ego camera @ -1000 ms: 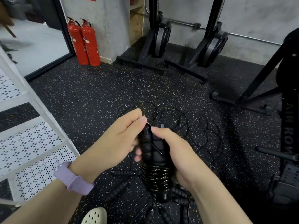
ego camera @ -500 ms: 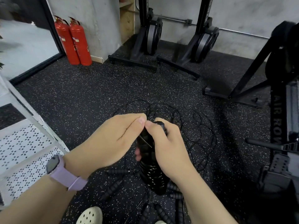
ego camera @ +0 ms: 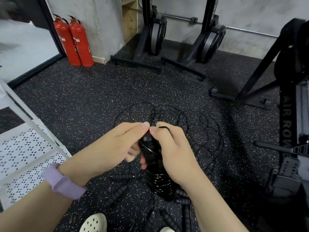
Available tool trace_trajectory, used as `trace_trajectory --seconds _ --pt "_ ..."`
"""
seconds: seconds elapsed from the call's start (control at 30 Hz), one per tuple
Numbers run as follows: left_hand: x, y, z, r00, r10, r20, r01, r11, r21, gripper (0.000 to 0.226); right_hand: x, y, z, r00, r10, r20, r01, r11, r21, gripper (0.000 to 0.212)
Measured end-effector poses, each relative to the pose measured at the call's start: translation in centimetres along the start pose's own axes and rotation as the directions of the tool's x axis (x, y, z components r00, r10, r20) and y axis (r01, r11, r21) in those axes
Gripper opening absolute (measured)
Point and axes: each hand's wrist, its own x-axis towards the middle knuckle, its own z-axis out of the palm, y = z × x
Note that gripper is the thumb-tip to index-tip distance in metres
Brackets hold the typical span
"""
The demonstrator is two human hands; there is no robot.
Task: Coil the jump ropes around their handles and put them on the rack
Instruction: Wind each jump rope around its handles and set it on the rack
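I hold a pair of black ribbed jump rope handles [ego camera: 153, 153] upright between both hands, with thin black rope coiled tightly round their lower part [ego camera: 159, 183]. My left hand [ego camera: 115, 146] grips the handles from the left, and its fingertips meet the right hand's at the top. My right hand [ego camera: 173, 151] wraps the handles from the right and pinches a small loop of rope at the top end. More loose black rope [ego camera: 192, 124] lies tangled on the floor beyond. Several other black handles [ego camera: 117, 196] lie on the floor below. The white perforated rack [ego camera: 25, 148] stands at the left.
Two red fire extinguishers [ego camera: 73, 42] stand by the wall at the back left. Black rowing machines [ego camera: 155, 36] stand upright at the back, another machine [ego camera: 291, 106] at the right. My light shoes [ego camera: 93, 223] show at the bottom edge. The floor is dark speckled rubber.
My right hand has slid up from the middle of the handles to their top end, and its fingertips now meet the left hand's there. The view shifted slightly right.
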Motion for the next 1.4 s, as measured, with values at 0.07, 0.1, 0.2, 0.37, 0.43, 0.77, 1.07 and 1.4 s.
trace_trajectory --seconds 0.07,0.1,0.2,0.37,0.43,0.77,1.07,1.4 --pt "0.2 -0.5 -0.3 0.999 -0.037 0.022 0.039 0.997 -0.069 0.049 0.1 0.1 0.0 0.999 -0.021 -0.024 0.02 0.999 -0.034 0.041" --pt "0.2 -0.6 -0.4 0.998 -0.047 0.038 0.05 0.995 -0.085 0.047 0.1 0.2 0.0 0.999 -0.032 -0.035 0.03 0.998 -0.052 0.041" --pt "0.4 -0.5 -0.6 0.993 -0.083 0.079 0.09 0.991 -0.099 0.046 0.1 0.4 0.1 0.997 -0.055 -0.05 0.051 0.996 -0.078 0.041" --pt "0.6 -0.3 -1.1 0.98 -0.142 0.141 0.156 0.983 -0.096 0.045 -0.2 0.9 0.0 0.996 -0.089 0.008 0.089 0.996 -0.021 0.041" --pt "0.5 -0.2 -1.3 0.971 -0.174 0.161 0.191 0.977 -0.095 0.049 -0.3 1.1 -0.2 0.993 -0.103 0.057 0.102 0.995 0.016 0.045" --pt "-0.4 0.4 -1.2 0.956 -0.231 0.183 0.269 0.936 -0.226 0.04 0.1 1.8 -0.5 0.989 -0.126 0.081 0.121 0.991 0.064 0.038" --pt "0.4 -0.3 0.6 0.945 -0.139 -0.294 0.017 0.924 -0.382 0.029 2.9 1.6 0.0 0.995 -0.077 -0.057 0.089 0.961 0.261 0.044" --pt "0.6 -1.2 0.5 0.855 -0.084 -0.511 -0.067 0.96 -0.27 0.021 3.6 1.3 -1.0 0.987 0.045 -0.157 0.01 0.943 0.334 0.05"
